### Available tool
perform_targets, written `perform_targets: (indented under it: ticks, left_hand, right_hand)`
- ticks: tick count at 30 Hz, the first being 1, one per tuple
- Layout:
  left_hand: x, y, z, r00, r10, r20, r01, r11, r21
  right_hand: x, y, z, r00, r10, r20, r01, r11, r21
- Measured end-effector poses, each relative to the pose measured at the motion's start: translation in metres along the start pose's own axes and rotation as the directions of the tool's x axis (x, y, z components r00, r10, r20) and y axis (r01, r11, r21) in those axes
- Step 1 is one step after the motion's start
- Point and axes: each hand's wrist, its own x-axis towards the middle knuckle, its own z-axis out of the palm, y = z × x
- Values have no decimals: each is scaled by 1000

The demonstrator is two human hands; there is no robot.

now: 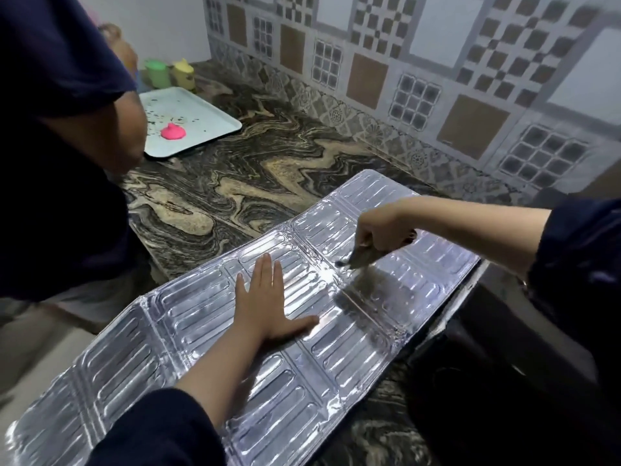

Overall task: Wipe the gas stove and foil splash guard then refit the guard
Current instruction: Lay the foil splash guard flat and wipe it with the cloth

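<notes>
A: Where was the foil splash guard (208, 334) at this moment?

B: It lay unfolded and almost flat, diagonally across the marble surface (255, 169). Its right end rested over the black gas stove (497, 358), and its left end hung past the front edge of the surface.

A: And what did your hands do?

B: Your left hand (268, 307) was pressed flat on the middle of the guard, the grip released, fingers straight and thumb spread to the right. Your right hand (383, 230) was above the right part of the guard, the grip clenched around a dark cloth (356, 258). The lower end of the cloth touched the foil close to a fold line.

A: Was somebody else there?

B: Yes, a second person in dark clothing (60, 163) stood at the left, bending over the surface. Behind that arm there was a pale tray (208, 119) with a pink object (173, 131) on it. Near the tiled wall (437, 62) stood a green container (157, 73) and, just beside it, a yellow one (183, 74).
</notes>
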Motion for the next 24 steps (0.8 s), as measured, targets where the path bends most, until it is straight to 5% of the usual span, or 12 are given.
perform_targets:
  ticks: [5, 7, 10, 13, 24]
  left_hand:
    - [-20, -18, 1, 1000, -19, 5, 19, 999, 28]
    - [-26, -15, 1, 1000, -11, -8, 11, 999, 42]
    - [-29, -12, -3, 1000, 6, -18, -5, 999, 46]
    - [-25, -5, -13, 999, 20, -35, -17, 997, 79]
    - [15, 12, -15, 994, -80, -71, 75, 995, -66]
  right_hand:
    - [43, -31, 0, 898, -160, -410, 160, 987, -35]
    - [61, -43, 23, 854, -217, -474, 189, 976, -106]
    - [83, -53, 59, 915, -184, -358, 86, 958, -274]
    - [94, -46, 75, 954, -108, -279, 35, 966, -255]
    - [97, -29, 77, 937, -228, -265, 126, 927, -354]
